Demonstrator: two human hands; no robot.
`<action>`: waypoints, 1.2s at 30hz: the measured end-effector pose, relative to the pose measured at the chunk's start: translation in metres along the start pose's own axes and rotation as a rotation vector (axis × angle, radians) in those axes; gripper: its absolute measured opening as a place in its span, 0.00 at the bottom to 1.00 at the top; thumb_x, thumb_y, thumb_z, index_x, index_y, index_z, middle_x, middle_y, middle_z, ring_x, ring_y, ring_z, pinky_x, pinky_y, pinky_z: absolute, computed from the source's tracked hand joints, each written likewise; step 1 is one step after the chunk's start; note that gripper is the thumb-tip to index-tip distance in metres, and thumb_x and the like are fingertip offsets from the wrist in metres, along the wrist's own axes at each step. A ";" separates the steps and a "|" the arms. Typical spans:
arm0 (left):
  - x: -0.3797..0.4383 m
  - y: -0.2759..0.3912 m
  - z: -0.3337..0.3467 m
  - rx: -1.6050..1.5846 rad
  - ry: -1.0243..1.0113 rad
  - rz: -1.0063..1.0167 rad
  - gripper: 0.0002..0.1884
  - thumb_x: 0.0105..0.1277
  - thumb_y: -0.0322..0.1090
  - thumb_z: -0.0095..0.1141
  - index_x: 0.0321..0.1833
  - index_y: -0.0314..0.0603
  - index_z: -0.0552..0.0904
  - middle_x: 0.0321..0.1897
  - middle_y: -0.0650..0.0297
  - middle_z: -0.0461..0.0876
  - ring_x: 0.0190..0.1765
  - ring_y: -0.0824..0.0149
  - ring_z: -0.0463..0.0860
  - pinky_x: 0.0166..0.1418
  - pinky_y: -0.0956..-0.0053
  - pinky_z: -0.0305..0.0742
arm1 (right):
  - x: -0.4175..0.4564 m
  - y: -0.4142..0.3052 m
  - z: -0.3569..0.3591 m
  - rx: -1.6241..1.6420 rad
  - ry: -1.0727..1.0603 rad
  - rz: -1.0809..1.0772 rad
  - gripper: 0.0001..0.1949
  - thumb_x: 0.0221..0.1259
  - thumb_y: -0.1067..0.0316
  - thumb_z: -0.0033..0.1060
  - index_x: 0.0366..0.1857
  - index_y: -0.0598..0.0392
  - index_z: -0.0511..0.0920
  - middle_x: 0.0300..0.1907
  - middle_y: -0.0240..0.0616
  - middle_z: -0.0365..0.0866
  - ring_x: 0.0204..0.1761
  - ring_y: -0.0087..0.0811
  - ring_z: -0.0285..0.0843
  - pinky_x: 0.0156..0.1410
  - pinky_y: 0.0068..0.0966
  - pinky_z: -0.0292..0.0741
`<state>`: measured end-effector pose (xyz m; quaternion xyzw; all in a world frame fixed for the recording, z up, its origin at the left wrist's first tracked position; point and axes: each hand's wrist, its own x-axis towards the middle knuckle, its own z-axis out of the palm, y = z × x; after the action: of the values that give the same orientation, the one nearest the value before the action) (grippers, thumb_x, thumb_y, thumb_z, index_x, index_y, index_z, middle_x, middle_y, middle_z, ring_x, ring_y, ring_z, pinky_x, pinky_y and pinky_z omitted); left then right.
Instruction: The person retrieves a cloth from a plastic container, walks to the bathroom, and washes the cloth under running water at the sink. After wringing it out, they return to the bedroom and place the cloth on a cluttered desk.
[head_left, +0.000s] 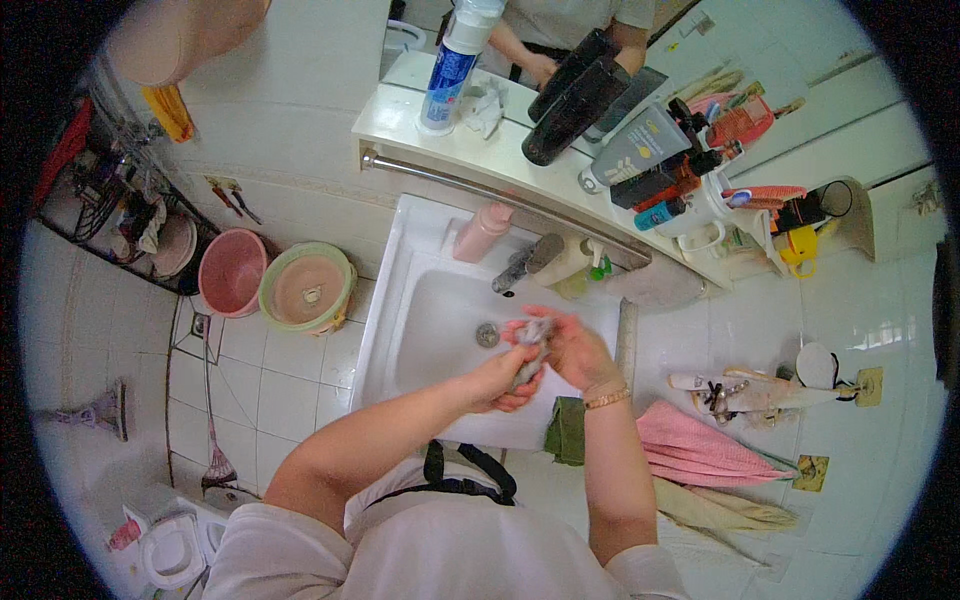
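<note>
Over the white washbasin (427, 337), both hands are on a small greyish-white wet-looking cloth (535, 330), blurred by motion. My left hand (514, 379) grips its lower part, with the fingers curled around it. At its upper end, the fingers of my right hand (577, 349) close on the cloth, and a bracelet circles that wrist. The metal drain (487, 334) lies just left of the hands. Beyond them stands a dark tap (527, 262); no stream of water can be made out. A dark green cloth (566, 429) hangs over the basin's near right edge.
A pink bottle (482, 234) and a pump bottle (577, 276) stand behind the basin. Above is a shelf (495, 154) crowded with toiletries, with a metal rail (450, 178). Left on the floor are a pink bucket (234, 274) and stacked basins (306, 289). Pink towel (705, 454) hangs right.
</note>
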<state>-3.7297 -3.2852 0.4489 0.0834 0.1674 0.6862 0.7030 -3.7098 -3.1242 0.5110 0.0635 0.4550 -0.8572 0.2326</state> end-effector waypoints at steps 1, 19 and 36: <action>0.001 0.007 0.039 -0.217 -0.045 0.072 0.23 0.67 0.58 0.37 0.27 0.45 0.68 0.10 0.68 0.61 0.08 0.74 0.58 0.10 0.80 0.54 | -0.005 -0.013 -0.006 0.151 -0.094 -0.078 0.26 0.65 0.48 0.47 0.58 0.57 0.67 0.55 0.49 0.74 0.62 0.45 0.67 0.66 0.45 0.63; 0.001 -0.017 0.082 -0.553 -0.054 -0.074 0.08 0.63 0.34 0.48 0.27 0.47 0.66 0.12 0.73 0.58 0.11 0.78 0.56 0.13 0.84 0.48 | -0.016 -0.027 0.060 0.171 0.210 0.016 0.11 0.71 0.60 0.39 0.43 0.56 0.71 0.10 0.23 0.52 0.11 0.17 0.49 0.18 0.17 0.54; 0.060 -0.059 0.007 0.192 0.947 0.321 0.16 0.62 0.38 0.50 0.47 0.34 0.70 0.18 0.60 0.73 0.15 0.68 0.70 0.14 0.70 0.59 | 0.059 0.075 -0.047 -1.380 0.680 0.080 0.11 0.64 0.64 0.42 0.37 0.61 0.72 0.27 0.50 0.76 0.28 0.44 0.74 0.34 0.37 0.72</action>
<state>-3.6714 -3.2273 0.4277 -0.1481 0.5151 0.7296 0.4248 -3.7329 -3.1426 0.4087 0.1803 0.9306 -0.3034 0.0975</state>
